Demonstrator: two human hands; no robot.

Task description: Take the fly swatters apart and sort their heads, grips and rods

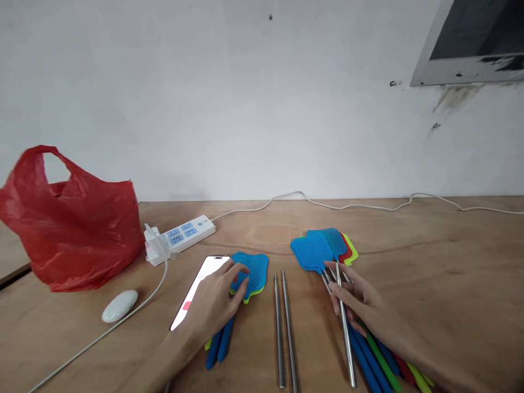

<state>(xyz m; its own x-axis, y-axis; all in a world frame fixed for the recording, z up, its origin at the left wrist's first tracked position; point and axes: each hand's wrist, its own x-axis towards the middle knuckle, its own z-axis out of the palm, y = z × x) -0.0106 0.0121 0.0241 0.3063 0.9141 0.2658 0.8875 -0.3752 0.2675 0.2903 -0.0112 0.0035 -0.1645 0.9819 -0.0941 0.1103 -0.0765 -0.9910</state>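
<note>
My right hand pinches a thin silver metal rod between thumb and fingers, its long end slanting down toward the near edge. Beneath that hand lies a pile of fly swatters with blue heads, red and yellow ones showing behind, and coloured handles fanned below. Over on the left, my left hand has thumb and forefinger apart at the blue head of a fly swatter; whether they touch it I cannot tell. A yellow-green edge shows under that head. Two more metal rods lie side by side between my hands.
A lit phone lies partly under my left hand. Farther left are a white oval object, a red plastic bag and a white power strip. Its cable runs along the wall on the wooden table.
</note>
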